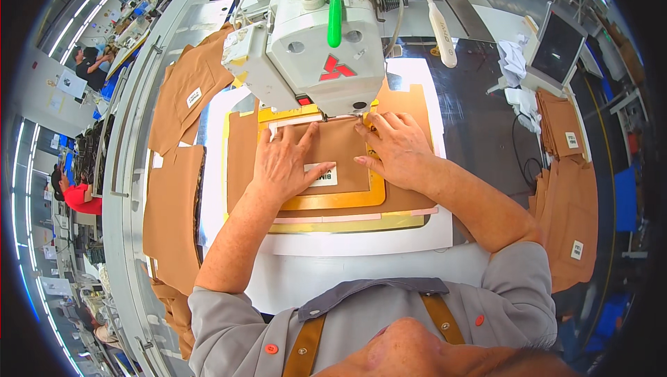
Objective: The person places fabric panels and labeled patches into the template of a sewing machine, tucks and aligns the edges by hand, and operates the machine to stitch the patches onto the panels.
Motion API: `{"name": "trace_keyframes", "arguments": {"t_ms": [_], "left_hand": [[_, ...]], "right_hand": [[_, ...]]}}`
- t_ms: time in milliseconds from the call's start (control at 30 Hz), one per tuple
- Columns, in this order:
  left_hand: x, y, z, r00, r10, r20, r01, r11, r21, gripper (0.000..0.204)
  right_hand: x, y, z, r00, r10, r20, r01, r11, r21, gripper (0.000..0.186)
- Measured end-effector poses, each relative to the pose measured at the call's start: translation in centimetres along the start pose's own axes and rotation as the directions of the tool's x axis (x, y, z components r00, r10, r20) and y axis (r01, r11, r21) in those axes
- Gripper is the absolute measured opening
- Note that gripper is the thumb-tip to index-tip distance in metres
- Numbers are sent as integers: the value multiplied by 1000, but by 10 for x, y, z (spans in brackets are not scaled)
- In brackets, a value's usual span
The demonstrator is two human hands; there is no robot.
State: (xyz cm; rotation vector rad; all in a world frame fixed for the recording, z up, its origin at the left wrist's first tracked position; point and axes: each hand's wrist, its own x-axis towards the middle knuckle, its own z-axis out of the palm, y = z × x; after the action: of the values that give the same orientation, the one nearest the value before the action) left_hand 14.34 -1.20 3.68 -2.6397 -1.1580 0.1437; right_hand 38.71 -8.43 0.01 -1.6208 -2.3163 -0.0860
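Both hands lie flat with fingers spread, gripping nothing. Her left hand [283, 162] presses the brown fabric piece [338, 151] inside the yellow template frame [340, 201], the right hand [394, 146] at three o'clock from it. The fabric sits at six o'clock below the sewing machine head [313, 37]. I judge this the positioning step; next it needs exact alignment under the needle.
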Motion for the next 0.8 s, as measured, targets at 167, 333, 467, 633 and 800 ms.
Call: {"name": "trace_keyframes", "arguments": {"t_ms": [167, 333, 467, 633, 800], "left_hand": [[21, 22, 21, 921, 205, -331, -313, 897, -314, 50], [36, 24, 38, 888, 257, -381, -425, 773, -471, 51], [38, 21, 38, 901, 232, -366, -409, 736, -539, 54], [42, 21, 43, 916, 244, -319, -384, 763, -520, 58], [34, 21, 39, 919, 258, -298, -381, 776, -503, 69]], "right_hand": [[-5, -1, -1, 1000, -8, 16, 8, 999, 50, 59], [-11, 8, -2, 996, -53, -69, 61, 990, 125, 51], [-11, 18, -10, 990, -105, -94, 119, 981, 151, 46], [-12, 14, -19, 956, -289, -44, 286, 897, 336, 21], [-17, -4, -16, 923, -383, -43, 366, 833, 415, 12]]}}
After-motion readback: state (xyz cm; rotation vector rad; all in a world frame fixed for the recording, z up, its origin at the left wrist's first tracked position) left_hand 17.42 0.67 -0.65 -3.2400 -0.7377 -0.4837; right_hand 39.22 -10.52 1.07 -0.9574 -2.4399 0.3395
